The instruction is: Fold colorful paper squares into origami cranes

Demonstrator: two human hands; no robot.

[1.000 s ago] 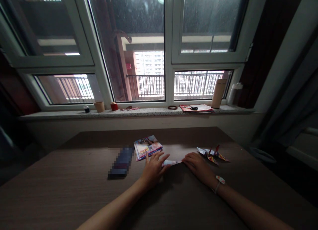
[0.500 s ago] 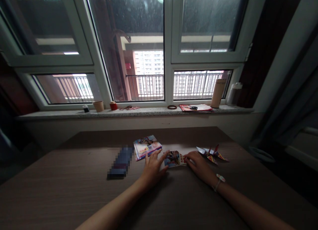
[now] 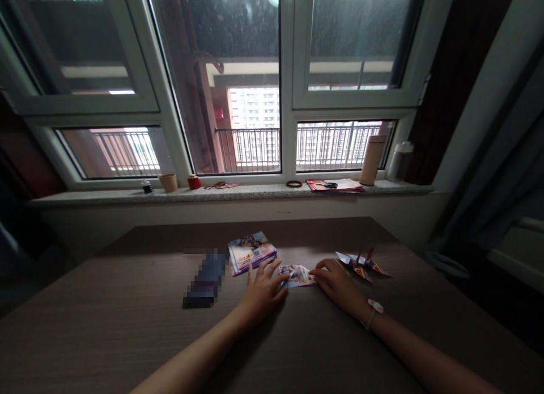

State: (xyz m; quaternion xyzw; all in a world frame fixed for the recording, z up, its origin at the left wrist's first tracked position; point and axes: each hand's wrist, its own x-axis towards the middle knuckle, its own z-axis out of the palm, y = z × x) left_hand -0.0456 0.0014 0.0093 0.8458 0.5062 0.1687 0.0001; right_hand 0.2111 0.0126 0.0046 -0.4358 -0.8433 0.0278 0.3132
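A small printed sheet of folded paper lies on the table between my two hands. My left hand rests at its left end with fingers spread, the fingertips touching that edge. At the other end, my right hand has its thumb and fingers closed on the right edge of the paper. A stack of printed paper sheets lies just beyond my left fingers. Folded paper figures, seemingly cranes, stand close to the right of my right hand.
A blurred-out dark object, maybe a phone, lies left of my left hand on the brown table. The windowsill behind holds a paper cup, a red spool, scissors on papers and a tall flask.
The folded paper looks narrower now, and a lighter printed face shows where a darker picture was. Both hands have barely shifted.
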